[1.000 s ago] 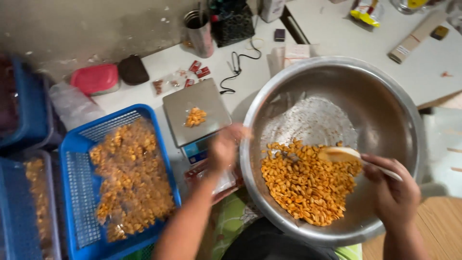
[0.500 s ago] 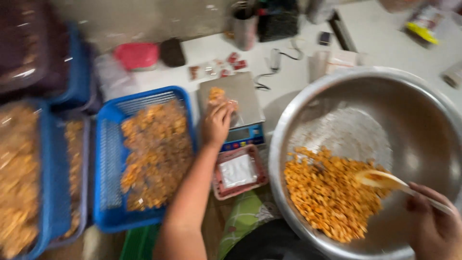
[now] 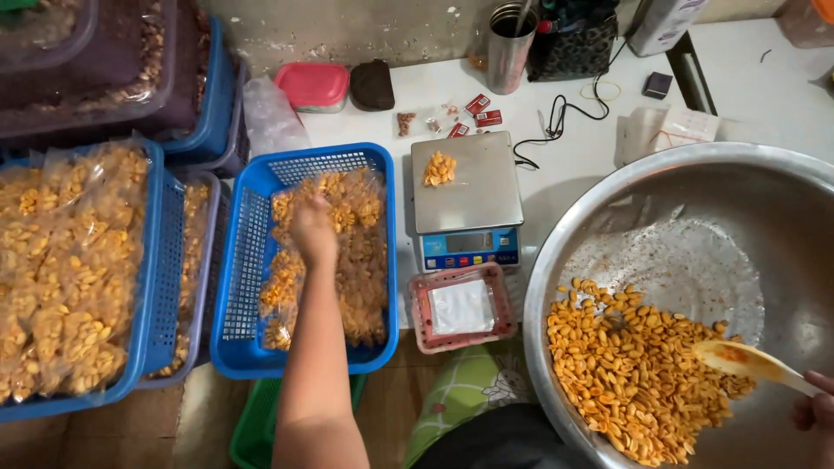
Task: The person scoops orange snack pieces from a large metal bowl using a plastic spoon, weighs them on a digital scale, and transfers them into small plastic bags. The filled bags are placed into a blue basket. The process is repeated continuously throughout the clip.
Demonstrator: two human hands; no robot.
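Currently the left hand [image 3: 313, 227] reaches into the middle blue basket [image 3: 248, 287], resting on the clear bags of orange coated nuts [image 3: 360, 260] piled there. The hand is seen from the back, so whether its fingers grip a bag or lie loose cannot be told. The right hand [image 3: 812, 408], at the near right edge of the view, closes around the handle of a pale spoon [image 3: 747, 360]; the spoon bowl lies on the heap of loose coated nuts [image 3: 634, 373] in the big steel bowl [image 3: 556, 260].

A small pile of nuts [image 3: 440, 168] sits on the plate of the scale [image 3: 465, 200], just right of the basket. A pink tray [image 3: 460, 308] with a white sheet stands near the scale, between basket and bowl.

For good handling, a bag is best taken from the top of the pile by its mouth, so that neighbours do not drag. The spoon is best kept level and inside the bowl rim while the left hand works, so no nuts spill. More filled bags [image 3: 69, 269] lie in the far-left basket [image 3: 161, 260].
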